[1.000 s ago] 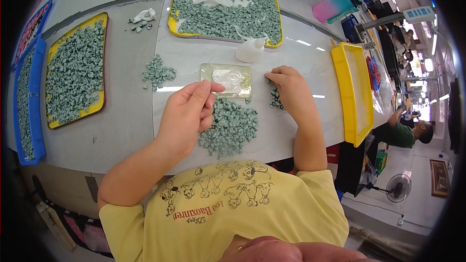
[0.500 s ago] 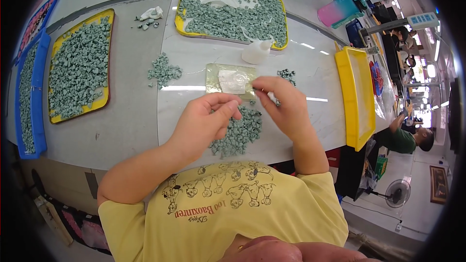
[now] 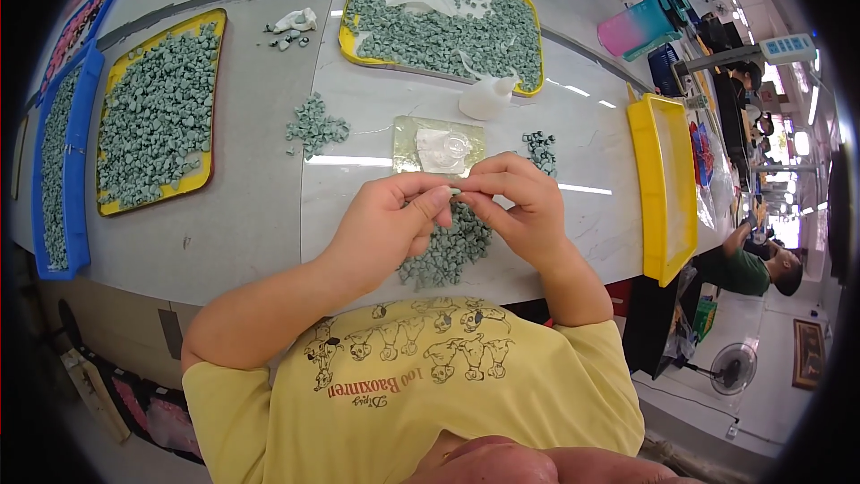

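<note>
My left hand (image 3: 385, 224) pinches a small pale green stone-like piece (image 3: 455, 191) between thumb and forefinger. Against that piece come the fingertips of my right hand (image 3: 521, 206), also pinched; what they hold is too small to make out. Right below both hands lies a pile of similar green pieces (image 3: 443, 258), partly covered by my fingers. Just beyond my hands is a greenish flat pad (image 3: 408, 136) with a white sheet (image 3: 434, 158) and a clear round blob on it. A white squeeze bottle (image 3: 485, 100) lies tilted behind the pad. Dark-topped green pieces (image 3: 540, 149) sit to its right.
Another small heap of green pieces (image 3: 316, 125) lies left of the pad. Yellow trays (image 3: 348, 47) of green pieces stand at the back and left, beside a blue tray (image 3: 79, 148). At right are a yellow tray (image 3: 658, 206) and a pink-teal drinking bottle (image 3: 625, 33).
My right hand has moved from the pad's edge in toward my left, and the fingertips now meet at the green piece. The whole view has shifted slightly.
</note>
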`<state>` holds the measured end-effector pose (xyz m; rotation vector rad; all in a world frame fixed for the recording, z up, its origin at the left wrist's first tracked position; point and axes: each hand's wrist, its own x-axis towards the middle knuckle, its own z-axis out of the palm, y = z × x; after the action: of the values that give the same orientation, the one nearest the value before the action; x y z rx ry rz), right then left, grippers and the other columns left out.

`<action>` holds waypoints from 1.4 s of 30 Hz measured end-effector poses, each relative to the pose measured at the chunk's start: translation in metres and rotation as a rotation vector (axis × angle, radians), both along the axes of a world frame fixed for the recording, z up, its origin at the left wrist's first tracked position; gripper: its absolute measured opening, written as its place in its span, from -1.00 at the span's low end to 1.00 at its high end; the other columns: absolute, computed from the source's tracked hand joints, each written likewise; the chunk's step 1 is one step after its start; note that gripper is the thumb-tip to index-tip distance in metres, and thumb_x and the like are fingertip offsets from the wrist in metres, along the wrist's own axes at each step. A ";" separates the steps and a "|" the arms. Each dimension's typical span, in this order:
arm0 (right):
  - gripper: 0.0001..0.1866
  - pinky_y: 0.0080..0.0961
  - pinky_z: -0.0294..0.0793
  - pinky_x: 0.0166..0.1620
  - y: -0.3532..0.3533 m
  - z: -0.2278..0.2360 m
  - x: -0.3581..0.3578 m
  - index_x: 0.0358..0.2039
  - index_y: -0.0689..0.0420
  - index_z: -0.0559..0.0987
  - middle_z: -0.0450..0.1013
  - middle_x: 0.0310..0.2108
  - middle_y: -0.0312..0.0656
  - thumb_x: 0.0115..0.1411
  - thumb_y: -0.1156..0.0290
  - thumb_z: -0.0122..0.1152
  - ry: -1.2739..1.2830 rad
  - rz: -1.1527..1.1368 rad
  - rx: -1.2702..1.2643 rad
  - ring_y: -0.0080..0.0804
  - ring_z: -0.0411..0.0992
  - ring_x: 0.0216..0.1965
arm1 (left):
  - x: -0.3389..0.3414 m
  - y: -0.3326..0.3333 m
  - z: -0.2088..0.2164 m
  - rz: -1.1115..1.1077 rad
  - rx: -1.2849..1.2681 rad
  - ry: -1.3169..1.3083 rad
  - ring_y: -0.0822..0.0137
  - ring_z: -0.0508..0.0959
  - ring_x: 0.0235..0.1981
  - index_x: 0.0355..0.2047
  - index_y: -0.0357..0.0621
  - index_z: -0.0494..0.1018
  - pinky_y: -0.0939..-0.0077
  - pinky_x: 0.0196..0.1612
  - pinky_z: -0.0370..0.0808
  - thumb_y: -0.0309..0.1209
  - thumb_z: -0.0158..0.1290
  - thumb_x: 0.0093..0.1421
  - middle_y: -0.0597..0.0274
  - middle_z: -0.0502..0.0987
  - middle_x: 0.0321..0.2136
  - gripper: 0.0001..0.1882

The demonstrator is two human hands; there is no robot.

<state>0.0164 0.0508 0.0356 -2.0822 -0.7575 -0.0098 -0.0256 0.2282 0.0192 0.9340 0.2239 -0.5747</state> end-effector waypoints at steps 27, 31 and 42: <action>-0.71 -0.53 0.34 -0.49 -0.010 -0.013 0.023 -0.38 0.22 0.54 0.35 -0.48 -0.24 -0.22 0.56 0.11 -0.725 0.098 -0.446 -0.39 0.35 -0.49 | 0.003 0.002 -0.002 0.073 0.002 0.042 0.65 0.09 -0.74 -0.40 -0.12 0.23 0.78 -0.72 0.02 -0.36 -0.16 0.26 0.36 0.32 -0.59 -0.87; -0.75 -0.55 0.34 -0.49 -0.007 -0.015 0.020 -0.40 0.22 0.54 0.36 -0.48 -0.24 -0.20 0.63 0.19 -0.605 0.094 -0.344 -0.41 0.35 -0.49 | 0.002 0.001 0.001 0.102 -0.014 0.075 0.66 0.09 -0.72 -0.43 -0.10 0.23 0.77 -0.71 0.02 -0.32 -0.19 0.27 0.42 0.29 -0.62 -0.83; -0.95 -0.73 0.27 -0.40 0.006 -0.011 -0.001 -0.46 0.30 0.49 0.36 -0.43 -0.22 0.01 0.66 0.14 0.489 -0.063 0.376 -0.60 0.30 -0.44 | 0.000 -0.002 0.004 0.064 0.040 0.018 0.62 0.03 -0.71 -0.49 -0.07 0.18 0.72 -0.69 0.00 -0.22 -0.21 0.27 0.49 0.10 -0.71 -0.75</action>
<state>0.0152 0.0572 0.0248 -1.6526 -0.3561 0.2904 -0.0260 0.2263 0.0230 0.9576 0.2816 -0.5209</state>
